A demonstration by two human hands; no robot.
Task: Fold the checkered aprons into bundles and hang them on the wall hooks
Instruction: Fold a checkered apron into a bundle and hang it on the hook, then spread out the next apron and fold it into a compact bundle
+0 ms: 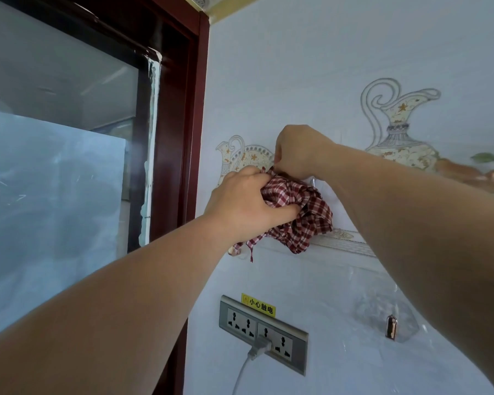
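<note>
I judge this as the hanging step for one bundle: the checkered apron is already scrunched into a rough wad, held against the wall well above the socket panel, and not yet left to hang on its own. I have the left hand clamped round the wad's left side, fingers curled into the cloth, while the right hand pinches its top edge, the two hands nearly touching. A sliver of the upper hook shows just right of that pinch, far above the panel; I cannot tell whether any loop is over it. The left hook, above the panel's left end, and the right hook, level with the panel to its right, carry nothing that I can see, so no other apron is up. The bundle looks loose rather than neat: dark red and white checks, crumpled folds, a thin tie dangling down toward the panel
</note>
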